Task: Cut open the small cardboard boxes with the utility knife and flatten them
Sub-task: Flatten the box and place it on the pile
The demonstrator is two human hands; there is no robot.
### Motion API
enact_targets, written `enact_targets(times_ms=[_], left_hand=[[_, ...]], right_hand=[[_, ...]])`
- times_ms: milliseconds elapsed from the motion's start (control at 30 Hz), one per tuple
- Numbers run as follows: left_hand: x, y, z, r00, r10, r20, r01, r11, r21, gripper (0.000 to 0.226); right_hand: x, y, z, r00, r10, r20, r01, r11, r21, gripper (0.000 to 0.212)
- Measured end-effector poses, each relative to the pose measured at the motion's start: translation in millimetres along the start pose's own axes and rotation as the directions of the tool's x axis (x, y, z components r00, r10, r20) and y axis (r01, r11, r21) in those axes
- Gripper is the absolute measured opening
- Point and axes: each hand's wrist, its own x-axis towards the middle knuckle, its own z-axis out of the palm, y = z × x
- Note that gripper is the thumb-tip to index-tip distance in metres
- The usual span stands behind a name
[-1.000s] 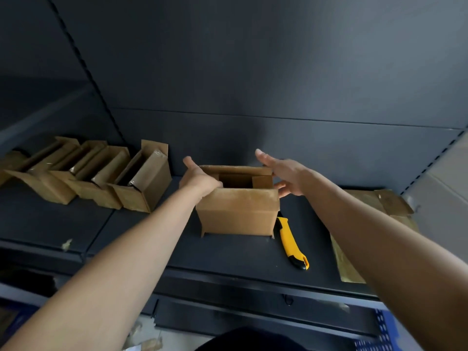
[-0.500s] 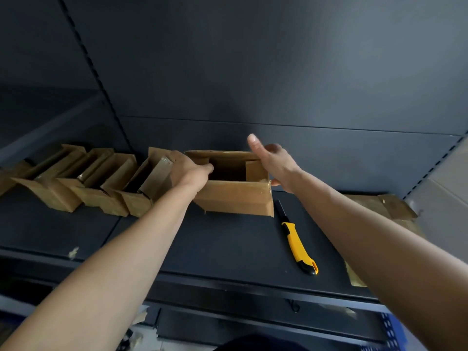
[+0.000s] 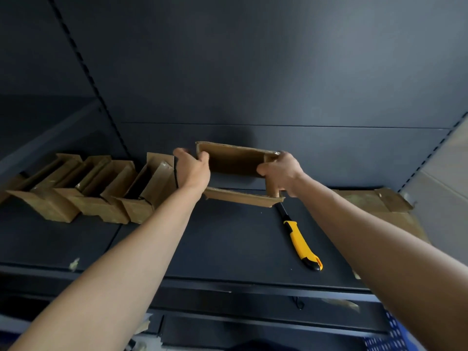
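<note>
Head view. Two bare hands are holding one cardboard box (image 3: pixel 235 160) near the centre of the frame, in front of the dark back panel (image 3: pixel 253 72). The box is lying open at both ends and is turned so that the camera is looking straight through it to the panel behind.

The left hand (image 3: pixel 192 171) is gripping the box's 9 o'clock end, with the thumb curled over the upper corner. The right hand (image 3: pixel 281 173) is gripping the 3 o'clock end, its fingers wrapped round the short side wall. Whether the lower edge of the box is touching the shelf (image 3: pixel 228 236) cannot be told.

The utility knife (image 3: pixel 301 241), yellow with a black butt, is lying on the shelf at 5 o'clock from the box, its tip pointing at the box's lower right corner; neither hand is touching it. A row of small boxes (image 3: pixel 88 188) is standing tilted at 9 o'clock, just beside the left hand. Flattened cardboard (image 3: pixel 379 206) is lying at 3 o'clock, partly hidden by the right forearm.
</note>
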Motion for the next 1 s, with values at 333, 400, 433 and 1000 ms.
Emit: enact_targets(times_ms=[333, 400, 433, 1000], left_hand=[[7.9, -5.2, 11.6, 0.933, -0.344, 0.108, 0.349, 0.785, -0.512, 0.023], [2.4, -9.3, 10.3, 0.911, -0.349, 0.218, 0.409, 0.7, -0.586, 0.009], [1.9, -10.2, 10.3, 0.909, -0.319, 0.269, 0.417, 0.684, -0.598, 0.011], [-66.9, -8.1, 115.4, 0.51, -0.215, 0.833, 0.474, 0.878, -0.064, 0.044]], right_hand=[[-10.3, 21.7, -27.8, 0.906, 0.009, 0.423, -0.106, 0.973, 0.206, 0.025], [-4.6, 30.4, -30.2, 0.981, 0.037, 0.188, -0.065, 0.988, 0.143, 0.042], [-3.2, 35.6, -33.5, 0.989, 0.067, 0.136, -0.078, 0.994, 0.08, 0.055], [-10.8, 130.0, -137.5, 0.922, 0.272, -0.274, -0.292, 0.956, -0.032, 0.021]])
